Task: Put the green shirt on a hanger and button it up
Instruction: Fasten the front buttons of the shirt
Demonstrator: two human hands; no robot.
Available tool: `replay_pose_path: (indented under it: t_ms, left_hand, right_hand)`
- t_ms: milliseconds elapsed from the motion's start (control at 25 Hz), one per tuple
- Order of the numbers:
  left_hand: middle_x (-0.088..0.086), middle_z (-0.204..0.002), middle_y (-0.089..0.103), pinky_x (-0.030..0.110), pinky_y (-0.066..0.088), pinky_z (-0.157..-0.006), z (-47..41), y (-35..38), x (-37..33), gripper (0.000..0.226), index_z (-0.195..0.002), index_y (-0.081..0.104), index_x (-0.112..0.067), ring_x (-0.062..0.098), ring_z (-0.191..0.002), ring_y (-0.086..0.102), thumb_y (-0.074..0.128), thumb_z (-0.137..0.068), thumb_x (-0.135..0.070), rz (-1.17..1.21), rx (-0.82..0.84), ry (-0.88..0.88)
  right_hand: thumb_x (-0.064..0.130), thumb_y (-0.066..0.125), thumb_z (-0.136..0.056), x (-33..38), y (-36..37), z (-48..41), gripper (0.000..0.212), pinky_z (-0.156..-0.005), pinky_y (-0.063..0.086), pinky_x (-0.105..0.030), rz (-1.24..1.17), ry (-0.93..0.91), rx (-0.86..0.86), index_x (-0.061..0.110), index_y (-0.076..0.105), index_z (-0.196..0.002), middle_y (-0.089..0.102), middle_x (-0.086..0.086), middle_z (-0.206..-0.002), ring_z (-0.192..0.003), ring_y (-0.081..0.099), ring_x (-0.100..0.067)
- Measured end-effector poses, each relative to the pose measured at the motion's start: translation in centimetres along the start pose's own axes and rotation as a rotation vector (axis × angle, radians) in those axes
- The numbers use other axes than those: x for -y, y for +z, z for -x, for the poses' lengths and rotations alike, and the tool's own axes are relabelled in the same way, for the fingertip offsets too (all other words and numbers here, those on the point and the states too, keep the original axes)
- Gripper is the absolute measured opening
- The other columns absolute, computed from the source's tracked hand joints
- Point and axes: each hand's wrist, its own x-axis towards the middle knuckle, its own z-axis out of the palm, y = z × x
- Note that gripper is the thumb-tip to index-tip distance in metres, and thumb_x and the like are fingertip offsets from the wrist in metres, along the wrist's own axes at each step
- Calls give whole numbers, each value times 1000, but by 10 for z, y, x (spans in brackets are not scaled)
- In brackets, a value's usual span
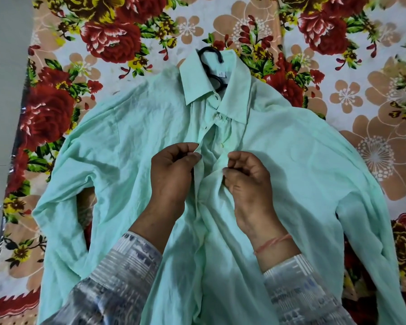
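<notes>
The pale green shirt (291, 160) lies face up on a flowered bedsheet, sleeves spread to both sides. A black hanger (210, 66) is inside it; only its hook and neck show at the collar. Two white buttons below the collar are fastened, and under them the front gapes open. My left hand (171, 174) pinches the left edge of the placket at mid-chest. My right hand (246, 177) grips the right front edge just across the gap, fingers curled into the cloth.
The flowered bedsheet (108, 38) covers the whole surface around the shirt. A bare grey floor strip (2, 66) runs along the left edge. Patterned grey sleeves cover both my forearms at the bottom of the view.
</notes>
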Motion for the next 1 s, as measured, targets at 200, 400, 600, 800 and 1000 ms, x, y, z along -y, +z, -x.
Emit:
replay_pose_path:
  t_ms: [200,400,600,800,1000]
  left_hand:
    - [17,-101,80,54,62,-101,-4,0,7,19,-102,82,-15,38,-102,78,75,-91,-1,-4,31,12]
    - [9,-95,73,47,58,-94,-1,-7,6,21,-105,80,-12,25,-91,70,67,-95,1,86,2,59]
    - [4,-97,66,32,56,-77,4,-14,2,21,-102,76,-20,17,-84,64,66,-96,-3,54,32,207]
    - [-5,-85,68,26,52,-75,8,-6,10,19,-93,71,-20,9,-74,61,74,-93,-1,-74,20,270]
    - [0,-82,71,35,55,-74,7,-3,15,20,-86,69,-18,17,-75,64,80,-88,-1,-80,40,207]
  right_hand:
    - [0,59,-85,-8,-2,-4,29,-85,63,-45,377,-213,-136,25,75,-84,76,1,-89,-82,73,-22]
    - [16,60,-85,-3,0,5,25,-76,56,-27,638,-538,-161,18,74,-107,67,3,-102,-83,65,-10]
    - [47,67,-98,21,-7,-7,29,-74,54,-22,915,-532,57,24,78,-113,75,6,-86,-78,69,-7]
    - [8,72,-83,17,-7,-13,16,-78,66,-40,752,-228,47,22,81,-83,78,5,-77,-72,76,-14]
    - [-3,67,-93,13,-6,-3,22,-78,60,-30,224,11,31,14,81,-90,77,1,-78,-77,73,-13]
